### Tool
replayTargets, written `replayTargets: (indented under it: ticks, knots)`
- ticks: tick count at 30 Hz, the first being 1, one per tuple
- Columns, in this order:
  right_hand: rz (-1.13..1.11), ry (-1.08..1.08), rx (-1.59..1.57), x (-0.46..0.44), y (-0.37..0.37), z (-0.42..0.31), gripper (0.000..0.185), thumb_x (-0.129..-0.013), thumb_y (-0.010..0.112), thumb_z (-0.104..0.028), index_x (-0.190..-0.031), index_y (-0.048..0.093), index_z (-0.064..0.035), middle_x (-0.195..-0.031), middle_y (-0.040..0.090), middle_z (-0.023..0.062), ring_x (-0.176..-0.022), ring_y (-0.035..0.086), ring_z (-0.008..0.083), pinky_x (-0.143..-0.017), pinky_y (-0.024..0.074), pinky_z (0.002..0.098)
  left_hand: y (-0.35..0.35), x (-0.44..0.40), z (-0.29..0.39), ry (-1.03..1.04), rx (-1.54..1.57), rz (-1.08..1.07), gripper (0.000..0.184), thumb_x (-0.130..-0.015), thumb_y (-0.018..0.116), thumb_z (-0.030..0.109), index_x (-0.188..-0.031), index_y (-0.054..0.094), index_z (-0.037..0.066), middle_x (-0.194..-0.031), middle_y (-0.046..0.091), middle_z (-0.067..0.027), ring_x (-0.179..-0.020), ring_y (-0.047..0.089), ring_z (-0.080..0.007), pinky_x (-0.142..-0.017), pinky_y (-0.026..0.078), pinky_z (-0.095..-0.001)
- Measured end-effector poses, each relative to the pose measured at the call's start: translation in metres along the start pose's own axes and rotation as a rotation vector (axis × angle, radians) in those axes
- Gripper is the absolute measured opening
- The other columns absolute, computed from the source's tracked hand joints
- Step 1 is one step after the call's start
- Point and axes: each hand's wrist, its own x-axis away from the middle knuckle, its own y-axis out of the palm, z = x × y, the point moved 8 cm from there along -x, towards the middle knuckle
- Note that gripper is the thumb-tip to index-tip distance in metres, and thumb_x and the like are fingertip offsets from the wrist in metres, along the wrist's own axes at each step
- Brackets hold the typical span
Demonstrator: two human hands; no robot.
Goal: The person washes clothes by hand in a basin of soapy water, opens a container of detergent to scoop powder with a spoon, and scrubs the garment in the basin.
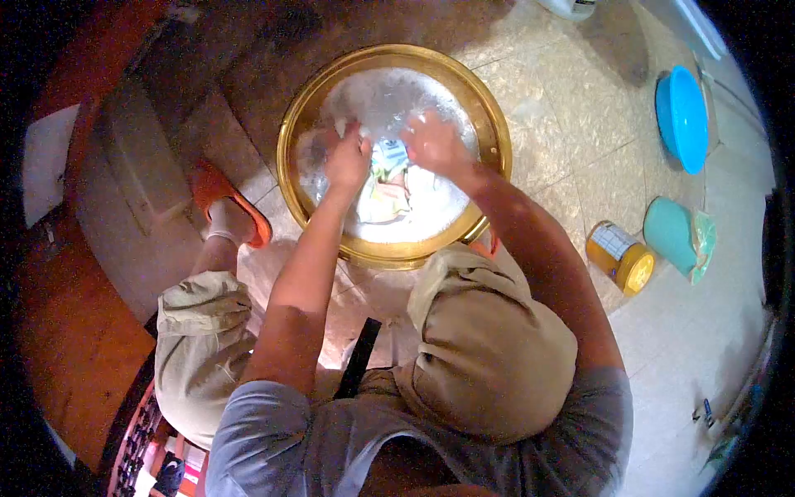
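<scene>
A wide golden basin (pixel 290 170) stands on the floor, filled with white suds (pixel 373 87). Light cloth with blue, green and pink patches (pixel 389 195) lies in the suds. On the cloth's left side is my left hand (pixel 348 157), its fingers bent together near the cloth edge; what they hold is hard to make out. My right hand (pixel 435 142) is over the suds at the cloth's upper right, its fingers blurred by motion.
A blue bowl (pixel 683 120), a green pouch (pixel 671 232) and a brown jar with a yellow lid (pixel 613 251) are on the tiled floor at right. An orange slipper (pixel 258 225) is on my foot, left of the basin. A white container (pixel 571 7) shows at the top.
</scene>
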Motion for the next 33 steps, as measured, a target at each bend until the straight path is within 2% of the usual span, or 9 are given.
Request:
replayTargets:
  ticks: [2,5,9,10,16,21,26,32,33]
  knots:
    - [0.018,0.154,-0.225,-0.007,0.006,0.022,0.032,-0.075,0.056,-0.018,-0.107,0.061,-0.0163,-0.105,0.06,0.0157,-0.098,0.056,0.0326,-0.082,0.0464,0.0457,0.011,-0.012,0.0,-0.021,-0.004,-0.22,0.048,-0.087,0.048,0.038,-0.124,0.049,0.007,-0.105,0.061,-0.0204,-0.091,0.06,-0.0363,-0.083,0.047,-0.0441]
    - [0.246,0.147,-0.661,-0.014,-0.002,0.013,0.019,-0.074,0.059,-0.016,-0.093,0.064,-0.0142,-0.089,0.06,0.0113,-0.086,0.058,0.0307,-0.078,0.0467,0.041,0.038,-0.016,-0.009,-0.522,1.378,-0.171,0.041,-0.084,0.055,0.033,-0.115,0.053,0.005,-0.11,0.058,-0.0155,-0.1,0.056,-0.0288,-0.085,0.046,-0.0408]
    - [0.229,-0.166,-0.564,0.026,-0.084,-0.1,0.018,-0.067,0.061,-0.015,-0.084,0.063,-0.013,-0.092,0.056,0.0059,-0.087,0.051,0.0292,-0.075,0.0453,0.0405,0.057,0.002,0.028,-0.356,2.08,-0.908,0.039,-0.087,0.05,0.032,-0.115,0.055,0.004,-0.108,0.06,-0.0131,-0.095,0.058,-0.0246,-0.088,0.046,-0.0378]
    - [0.298,-0.227,-0.528,0.037,-0.088,-0.119,0.018,-0.068,0.061,-0.017,-0.084,0.063,-0.0108,-0.098,0.056,0.0079,-0.09,0.051,0.0291,-0.074,0.0468,0.0396,0.034,0.029,0.052,-0.698,2.028,-0.659,0.031,-0.084,0.056,0.03,-0.105,0.057,0.007,-0.095,0.06,-0.01,-0.088,0.057,-0.0239,-0.08,0.047,-0.0391]
    - [0.136,-0.103,-0.386,0.005,-0.058,-0.058,0.021,-0.072,0.059,-0.02,-0.089,0.061,-0.0075,-0.095,0.055,0.0132,-0.089,0.052,0.0329,-0.071,0.0465,0.0423,0.043,0.052,0.027,-0.628,1.991,0.039,0.015,-0.082,0.052,0.021,-0.091,0.057,0.01,-0.086,0.058,-0.0088,-0.082,0.057,-0.0244,-0.075,0.048,-0.039]
    - [0.375,0.03,-0.181,0.004,-0.065,0.009,0.023,-0.076,0.058,-0.028,-0.088,0.06,-0.0085,-0.094,0.056,0.0145,-0.09,0.054,0.0319,-0.066,0.0487,0.0431,0.017,0.032,0.007,-0.623,1.824,-0.044,0.015,-0.078,0.045,0.011,-0.088,0.055,0.007,-0.081,0.053,-0.007,-0.078,0.055,-0.0235,-0.074,0.047,-0.0389]
    - [-0.009,0.093,0.065,0.013,-0.006,0.001,0.036,-0.084,0.054,-0.03,-0.118,0.055,-0.0191,-0.114,0.053,0.0101,-0.104,0.052,0.0298,-0.083,0.0479,0.0433,-0.013,-0.003,-0.007,0.154,0.367,0.331,0.05,-0.08,0.054,0.022,-0.127,0.044,0.007,-0.106,0.057,-0.0202,-0.093,0.055,-0.0356,-0.086,0.043,-0.0426]
    - [0.063,0.243,-0.604,-0.007,0.013,0.025,0.027,-0.083,0.05,-0.021,-0.106,0.061,-0.0112,-0.099,0.058,0.0142,-0.092,0.056,0.029,-0.079,0.0472,0.0418,0.062,-0.031,-0.042,-0.078,0.244,-0.157,0.042,-0.084,0.051,0.018,-0.125,0.045,0.01,-0.11,0.055,-0.0222,-0.096,0.056,-0.0371,-0.089,0.043,-0.043]
    - [0.093,0.252,-0.774,-0.011,0.007,0.02,0.027,-0.085,0.048,-0.021,-0.106,0.061,-0.0105,-0.099,0.058,0.0143,-0.09,0.056,0.0283,-0.077,0.0471,0.0408,0.077,-0.029,-0.035,-0.305,1.028,-0.26,0.037,-0.087,0.05,0.022,-0.121,0.048,0.008,-0.108,0.057,-0.0186,-0.093,0.057,-0.0338,-0.087,0.045,-0.0418]
